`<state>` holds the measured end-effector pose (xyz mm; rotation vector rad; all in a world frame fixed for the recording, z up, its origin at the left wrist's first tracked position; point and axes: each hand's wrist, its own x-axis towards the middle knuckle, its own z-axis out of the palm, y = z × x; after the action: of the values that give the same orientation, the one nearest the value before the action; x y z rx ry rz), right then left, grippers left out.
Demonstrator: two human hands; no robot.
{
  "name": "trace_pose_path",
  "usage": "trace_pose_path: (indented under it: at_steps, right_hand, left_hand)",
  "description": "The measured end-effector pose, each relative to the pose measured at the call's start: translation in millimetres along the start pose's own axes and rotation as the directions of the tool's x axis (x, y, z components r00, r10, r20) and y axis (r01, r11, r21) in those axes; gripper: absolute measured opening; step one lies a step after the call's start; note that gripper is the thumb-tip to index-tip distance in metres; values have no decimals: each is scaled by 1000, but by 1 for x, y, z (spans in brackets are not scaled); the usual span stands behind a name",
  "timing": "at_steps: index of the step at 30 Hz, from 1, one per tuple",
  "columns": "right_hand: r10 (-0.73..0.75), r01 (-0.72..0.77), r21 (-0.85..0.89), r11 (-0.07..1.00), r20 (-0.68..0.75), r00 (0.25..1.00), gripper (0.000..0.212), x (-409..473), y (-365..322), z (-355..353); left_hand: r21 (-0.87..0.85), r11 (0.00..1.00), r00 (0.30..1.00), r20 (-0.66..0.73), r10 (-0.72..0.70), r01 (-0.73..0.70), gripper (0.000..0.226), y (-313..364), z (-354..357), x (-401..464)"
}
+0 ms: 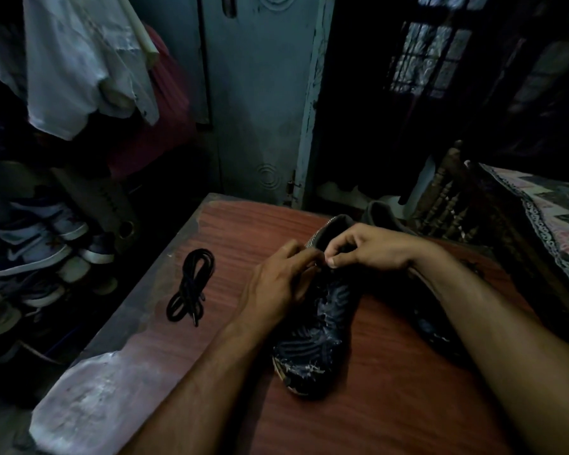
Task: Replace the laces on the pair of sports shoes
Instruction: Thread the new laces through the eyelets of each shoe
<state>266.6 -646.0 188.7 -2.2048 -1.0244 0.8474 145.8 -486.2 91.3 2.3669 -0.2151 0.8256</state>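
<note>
A dark patterned sports shoe (312,353) lies on the reddish wooden table (391,405), its toe toward me. My left hand (276,287) and my right hand (368,247) meet at the top of its lacing, near the collar. Both hands pinch something small there with curled fingers; it looks like the shoe's lace, but the dim light hides it. The second shoe (431,326) lies to the right, mostly hidden under my right forearm. A bundled black lace (191,287) lies on the table to the left, apart from both hands.
A rack of several shoes (37,254) stands on the left beside the table. Clothes (79,60) hang above it. A closed door (260,110) is straight ahead. A bed with a patterned cover (546,218) is at the right. The table's worn near-left corner (89,395) shows pale.
</note>
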Motion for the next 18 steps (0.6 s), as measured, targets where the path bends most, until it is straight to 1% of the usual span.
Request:
trace_pose_path:
  at_steps: [3,5,6,8,10,12,13,16,18]
  right_hand:
    - [42,-39,56,998,-57,997,18,3,0,6]
    - [62,-57,60,997,-83,995,16,5,-1,9]
    - [71,-68,39,997,-87,994,14,6,-2,9]
    - [85,-89,-68,994,-58,995,14,5,-5,10]
    - [121,-122,-182,976,-16,993,23,7,-8,10]
    - [150,-146,-248,958,-1,989,29,10,-10,9]
    - [155,-148,-247,958,8,988,29,11,-11,8]
    - [146,-140,-170,975,19,989,31,12,-12,6]
    - [119,-114,-180,977,18,993,35,11,-12,4]
  left_hand:
    - [-14,1000,1000,-1,7,-7,19,1,2,0]
    - [-23,1000,1000,7,5,-5,16,1,3,-1]
    - [-21,1000,1000,7,2,-2,14,1,3,-1]
    - [-18,1000,1000,-4,-12,12,14,1,5,-2]
    - [-16,999,999,-18,-28,28,17,1,5,-2]
    - [-25,999,999,-5,-38,38,19,3,3,-2]
    - [-37,999,999,1,-38,38,20,4,2,-2]
    - [-70,997,999,-9,-33,33,24,6,-1,-1]
    - [-72,997,999,-6,-35,34,25,4,-1,-1]
